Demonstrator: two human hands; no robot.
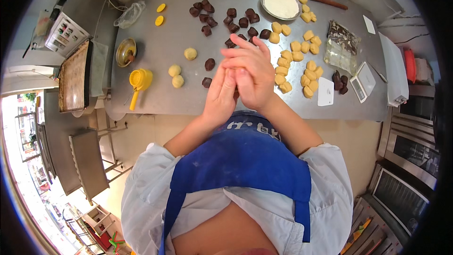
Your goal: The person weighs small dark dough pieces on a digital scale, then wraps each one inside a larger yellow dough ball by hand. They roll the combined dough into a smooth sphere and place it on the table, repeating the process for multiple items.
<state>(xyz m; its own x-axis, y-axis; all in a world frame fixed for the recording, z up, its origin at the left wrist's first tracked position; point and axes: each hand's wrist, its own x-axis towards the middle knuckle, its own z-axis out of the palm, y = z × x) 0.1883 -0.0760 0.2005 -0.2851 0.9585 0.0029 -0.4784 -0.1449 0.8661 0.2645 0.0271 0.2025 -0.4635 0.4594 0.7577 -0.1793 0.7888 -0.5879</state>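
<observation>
My left hand [222, 92] and my right hand [253, 72] are pressed together above the front of the steel table [170, 102]. The palms hide whatever may be between them. Just left of them lie two dark brown balls [210, 64], and farther left several pale yellow dough balls [190, 54]. Beyond my fingers are many dark brown filling lumps [243, 22]. Pieces of yellow dough [282, 71] spread to the right of my hands. A metal bowl of white flour [281, 4] stands at the back.
At left are a yellow plastic mould [141, 79], a small metal bowl [126, 52] and a plastic bag [130, 15]. At right lie a white scraper [325, 92], a digital scale [362, 81], a wrapped dark block [341, 46] and a wooden rolling pin [328, 2].
</observation>
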